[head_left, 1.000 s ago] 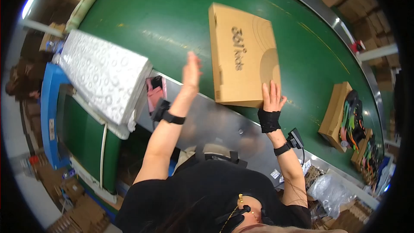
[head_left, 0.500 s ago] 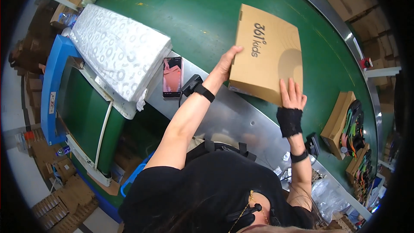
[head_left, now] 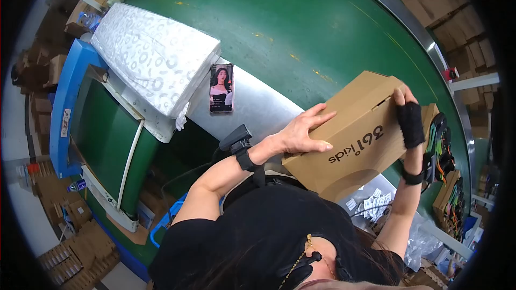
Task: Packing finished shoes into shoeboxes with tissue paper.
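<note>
Nearest to the body is the brown carton [head_left: 349,134], held tilted. The left hand [head_left: 300,133] has its fingers spread over the carton's long edge, its thumb on the printed face; the right hand [head_left: 406,95] grips the carton's far right corner. The carton looks closed, so I judge this closing as done. Its turning seems in progress, because it is not yet laid flat; whether something inside is left to do, I cannot tell. Just beside the carton, to its lower right, lie white paper pieces [head_left: 373,204]. Left of the carton, a phone [head_left: 221,88] rests on the metal counter [head_left: 258,99]. Beyond the carton extends the green belt [head_left: 258,5].
</note>
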Tool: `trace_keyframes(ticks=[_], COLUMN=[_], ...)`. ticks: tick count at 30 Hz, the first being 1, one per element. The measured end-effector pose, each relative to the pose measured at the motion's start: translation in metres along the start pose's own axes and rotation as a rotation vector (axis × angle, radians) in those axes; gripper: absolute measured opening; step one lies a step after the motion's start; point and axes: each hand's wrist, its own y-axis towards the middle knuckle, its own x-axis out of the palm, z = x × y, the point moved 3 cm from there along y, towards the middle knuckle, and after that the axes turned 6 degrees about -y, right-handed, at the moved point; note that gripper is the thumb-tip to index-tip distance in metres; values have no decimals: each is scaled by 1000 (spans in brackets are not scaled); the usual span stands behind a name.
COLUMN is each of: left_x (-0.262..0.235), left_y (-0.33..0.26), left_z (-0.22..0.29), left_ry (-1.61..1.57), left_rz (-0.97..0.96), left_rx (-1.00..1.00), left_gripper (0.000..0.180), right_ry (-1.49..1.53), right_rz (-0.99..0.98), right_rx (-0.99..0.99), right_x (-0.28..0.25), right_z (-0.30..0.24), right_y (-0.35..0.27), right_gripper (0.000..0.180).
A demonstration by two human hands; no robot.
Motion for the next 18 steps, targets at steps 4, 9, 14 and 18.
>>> trace_keyframes(ticks=[4,9,14,18], left_x=[4,-3,-39,-116], left_y=[-22,-46,-95,-177], left_z=[9,10,24,17], left_ry=[60,24,-335,-325], left_rz=[-45,147,524,835], left_rx=[-37,-112,-75,-78], left_gripper=[87,97,93,70], right_ry=[34,39,-165,-129], right_rz=[-75,-9,246,254], right_rx=[-95,-205,-527,-458], right_x=[-3,15,33,80], right_z=[-13,-62,-110,-56], right_y=[-1,-2,-24,-46], right_gripper=[37,32,39,41])
